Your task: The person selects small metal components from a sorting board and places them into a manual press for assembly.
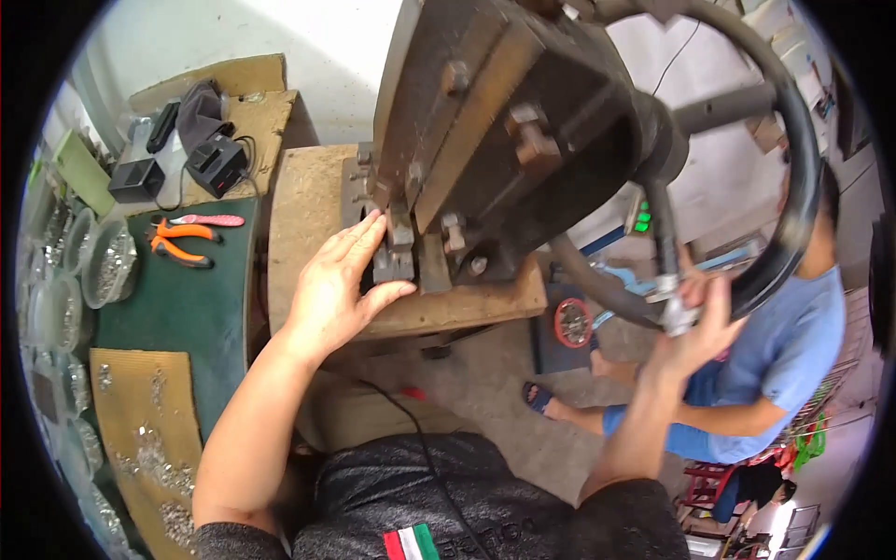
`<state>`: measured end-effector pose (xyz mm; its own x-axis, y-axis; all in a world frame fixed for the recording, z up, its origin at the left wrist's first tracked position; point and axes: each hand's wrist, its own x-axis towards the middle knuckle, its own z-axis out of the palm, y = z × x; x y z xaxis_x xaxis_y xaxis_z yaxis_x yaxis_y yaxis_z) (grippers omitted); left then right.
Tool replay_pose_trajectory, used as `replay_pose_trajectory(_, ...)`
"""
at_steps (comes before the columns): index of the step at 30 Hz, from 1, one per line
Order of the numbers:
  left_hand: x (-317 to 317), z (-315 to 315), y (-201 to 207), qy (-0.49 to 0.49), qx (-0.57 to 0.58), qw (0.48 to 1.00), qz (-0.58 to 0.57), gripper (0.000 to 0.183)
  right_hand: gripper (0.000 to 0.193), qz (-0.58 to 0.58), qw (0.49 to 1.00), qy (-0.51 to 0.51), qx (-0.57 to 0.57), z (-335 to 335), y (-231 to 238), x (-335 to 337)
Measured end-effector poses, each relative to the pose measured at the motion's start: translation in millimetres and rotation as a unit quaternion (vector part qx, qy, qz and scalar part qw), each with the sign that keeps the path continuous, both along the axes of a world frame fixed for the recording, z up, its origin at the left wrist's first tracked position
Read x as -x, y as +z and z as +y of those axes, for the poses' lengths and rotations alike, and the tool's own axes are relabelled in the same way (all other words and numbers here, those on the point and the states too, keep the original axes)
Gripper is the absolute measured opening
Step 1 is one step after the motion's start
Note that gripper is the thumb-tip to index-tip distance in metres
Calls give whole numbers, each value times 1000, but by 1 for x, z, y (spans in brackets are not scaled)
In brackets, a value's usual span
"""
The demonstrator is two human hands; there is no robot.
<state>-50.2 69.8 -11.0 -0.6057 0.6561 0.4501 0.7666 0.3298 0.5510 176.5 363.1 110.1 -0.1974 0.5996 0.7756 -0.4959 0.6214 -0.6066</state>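
Note:
A dark, heavy hand press (569,140) with large bolts stands on a wooden bench top (317,201). My left hand (327,289) rests at the foot of the press, fingers stretched out along a small metal die block (394,266) and the thumb spread across its near side. Any small piece beneath those fingers is hidden. To the right, my right hand (700,327) is closed around the press's handwheel (805,177) at its lower rim, where a spoke meets a whitish wrapped part (679,315).
Orange-handled pliers (182,241) and a red-handled tool (207,220) lie on a green mat (159,317). Cardboard (112,411) bears small metal bits; tubs (110,261) line the left. Black chargers (219,166) sit behind. Close at right, a person in blue (793,345) sits near a red bowl (571,323).

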Motion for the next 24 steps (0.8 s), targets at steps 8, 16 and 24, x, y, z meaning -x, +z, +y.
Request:
replay_pose_trajectory(8,-17,12,26,122,72,990,-7,91,38,-155,979,104,82,7,108,15)
replay_pose_trajectory(16,-12,-21,14,130,46,987,78,25,41,-197,968,138,66,12,108,8)
replay_pose_trajectory(24,-97,-155,50,198,-143,878,-412,22,60,-43,908,-144,-391,-70,40,10)
